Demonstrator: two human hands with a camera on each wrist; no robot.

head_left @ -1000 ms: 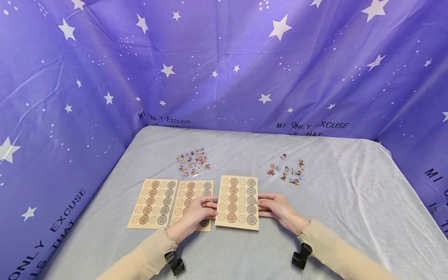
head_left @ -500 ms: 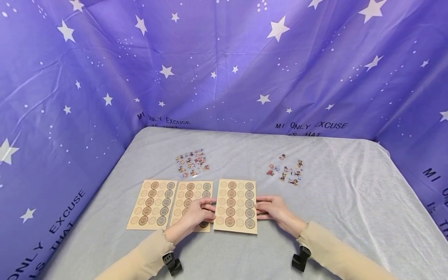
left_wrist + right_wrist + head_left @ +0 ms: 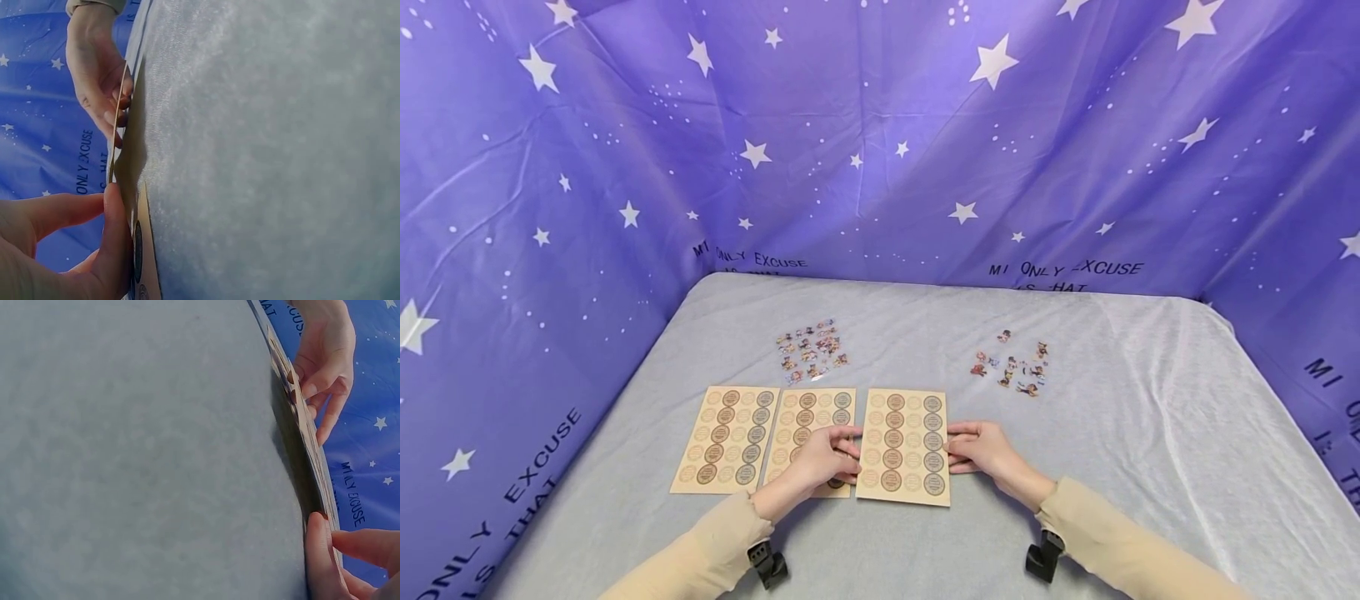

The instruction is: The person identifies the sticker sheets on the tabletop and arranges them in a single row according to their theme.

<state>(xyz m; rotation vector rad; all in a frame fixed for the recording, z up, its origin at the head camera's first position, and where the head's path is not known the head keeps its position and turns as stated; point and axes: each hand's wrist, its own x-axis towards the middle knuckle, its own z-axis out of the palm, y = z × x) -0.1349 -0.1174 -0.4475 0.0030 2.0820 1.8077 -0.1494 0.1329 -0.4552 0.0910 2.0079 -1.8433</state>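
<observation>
A: Gripped what, with the left hand (image 3: 820, 457)?

B: Pinched the rightmost tan sheet (image 3: 902, 448) by its left edge, low and central in the head frame. Closed thumb and finger together on the card, with nothing but its thin edge between them, at lower left of the left wrist view.

A: And with the right hand (image 3: 992, 452)?

B: Clamped the same sheet by its right edge, thumb and finger likewise together, at lower right of the right wrist view.

A: Held it flat, or raised?

B: Held it face up and at least partly off the grey cloth (image 3: 1120, 375), judging by the shadow beneath it in both wrist views. Could not tell about contact along its near edge.

A: Noticed anything printed?

B: Counted four columns of round marks, pale, brown, pale and grey.

A: Looked farther left?

B: Saw the middle tan sheet (image 3: 787, 417), partly hidden by the left hand, then the leftmost tan sheet (image 3: 725, 440) just beside it, at lower left.

A: And beyond?

B: Found a left cluster of small figures (image 3: 808, 354) above the middle sheet, a right cluster of small figures (image 3: 1011, 367) right of centre, and a starry purple curtain (image 3: 865, 108) across the top.
</observation>
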